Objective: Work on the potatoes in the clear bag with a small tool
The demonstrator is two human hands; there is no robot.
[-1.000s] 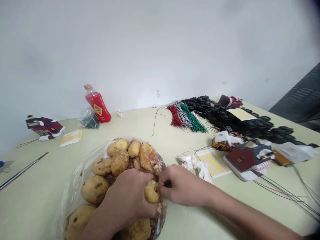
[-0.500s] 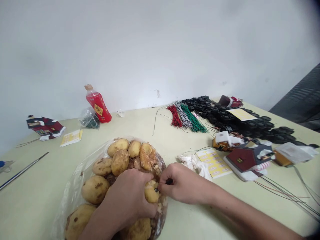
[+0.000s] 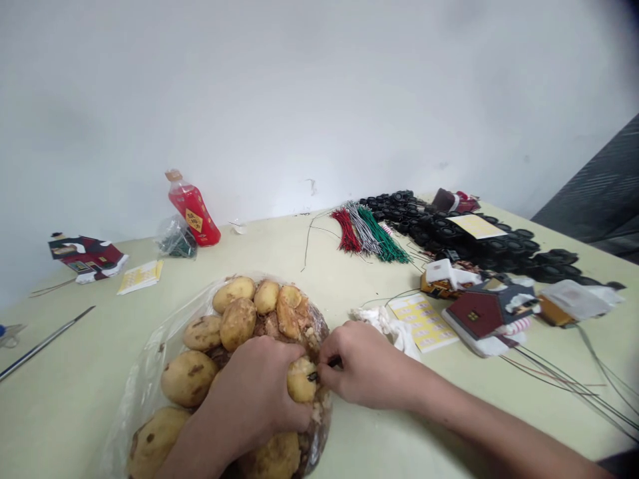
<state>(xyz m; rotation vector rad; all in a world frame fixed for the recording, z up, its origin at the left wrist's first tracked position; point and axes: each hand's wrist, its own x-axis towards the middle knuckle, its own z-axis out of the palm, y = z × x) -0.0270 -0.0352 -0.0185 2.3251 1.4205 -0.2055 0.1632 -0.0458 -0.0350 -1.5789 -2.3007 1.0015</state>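
The left hand (image 3: 262, 386) curls its grip around a potato (image 3: 301, 384), thumb at the near side, fingers over the far side. That potato sits on the right part of an open plastic bag (image 3: 142, 372) of potatoes on the counter (image 3: 279, 256). At its 3 o'clock side the right hand (image 3: 367, 364) has thumb and forefinger pressed together, beside a small dark piece (image 3: 312, 376) at the potato's surface; whether they pinch it I cannot tell. From the held potato, a red bottle (image 3: 194, 216) leans at 11 o'clock, coloured wire bundles (image 3: 367, 233) lie at 1, and a maroon model house (image 3: 482, 313) at 2.
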